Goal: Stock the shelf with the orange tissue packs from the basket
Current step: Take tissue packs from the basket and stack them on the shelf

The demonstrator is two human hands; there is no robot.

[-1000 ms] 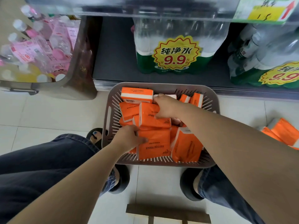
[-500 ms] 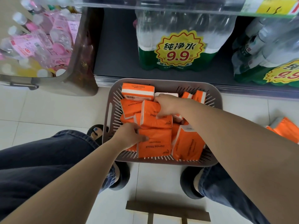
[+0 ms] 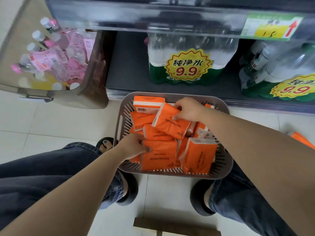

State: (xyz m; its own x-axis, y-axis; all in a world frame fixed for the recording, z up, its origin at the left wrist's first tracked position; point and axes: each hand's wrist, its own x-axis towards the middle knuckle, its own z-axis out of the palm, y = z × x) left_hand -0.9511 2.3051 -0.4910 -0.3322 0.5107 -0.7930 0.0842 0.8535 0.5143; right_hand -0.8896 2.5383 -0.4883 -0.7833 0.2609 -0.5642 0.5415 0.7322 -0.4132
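Many packs (image 3: 198,155) fill the basket (image 3: 170,175); left hand (image 3: 132,146) and right hand (image 3: 190,109) each grip one.

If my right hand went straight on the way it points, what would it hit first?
Probably the barcoded pack at the basket's far left, just beyond the tilted pack the right hand grips; depth is unclear.

"COTTON TISSUE" is printed on the front tissue pack (image 3: 159,156), the tilted tissue pack (image 3: 170,126) and the back tissue pack (image 3: 148,99). "纯净水 9.9" is shown on the yellow starburst sticker (image 3: 187,66) of the bottled water pack (image 3: 190,46), and "9.9" again on the right-hand sticker (image 3: 294,89). What looks like "15" is scrawled on the shelf price tag (image 3: 271,26).
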